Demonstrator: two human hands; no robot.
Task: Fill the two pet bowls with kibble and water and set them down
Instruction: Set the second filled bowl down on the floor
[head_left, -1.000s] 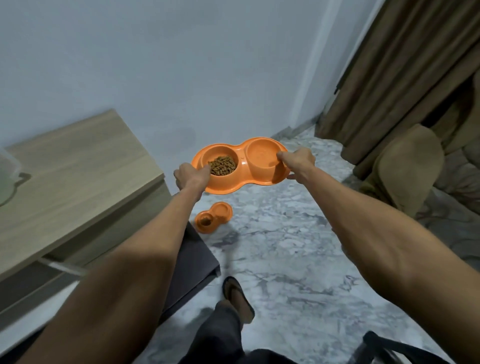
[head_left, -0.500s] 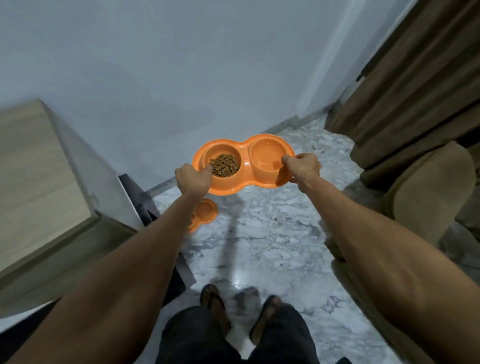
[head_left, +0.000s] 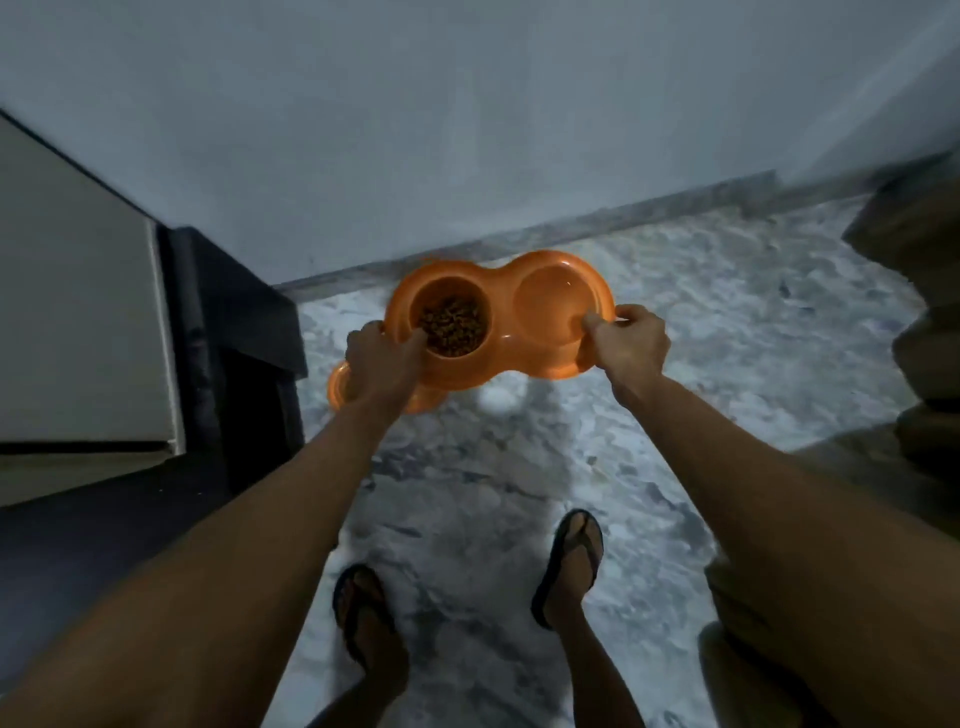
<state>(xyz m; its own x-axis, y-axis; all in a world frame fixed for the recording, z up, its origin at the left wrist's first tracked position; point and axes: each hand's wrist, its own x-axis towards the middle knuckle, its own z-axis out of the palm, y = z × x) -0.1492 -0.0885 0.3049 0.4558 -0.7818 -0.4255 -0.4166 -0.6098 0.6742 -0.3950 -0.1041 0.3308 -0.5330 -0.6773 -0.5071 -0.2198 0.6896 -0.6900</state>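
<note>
I hold an orange double pet bowl (head_left: 501, 317) in the air above the marble floor, near the wall. Its left cup holds brown kibble (head_left: 451, 326); its right cup (head_left: 553, 301) looks glossy, and I cannot tell whether it holds water. My left hand (head_left: 382, 358) grips the bowl's left rim, thumb inside by the kibble. My right hand (head_left: 628, 343) grips the right rim. A second orange double bowl (head_left: 340, 387) lies on the floor below, mostly hidden behind my left hand and the held bowl.
A pale cabinet (head_left: 78, 332) with a dark panel (head_left: 228, 332) beside it stands at the left. The wall and skirting (head_left: 519, 228) run close ahead. Brown upholstery (head_left: 924, 332) sits at the right. My sandalled feet (head_left: 569, 561) stand on the marble floor (head_left: 727, 332).
The view has tilted down and come closer to the wall. The held bowl has come lower and now hangs over the second bowl on the floor. Both hands keep their grip.
</note>
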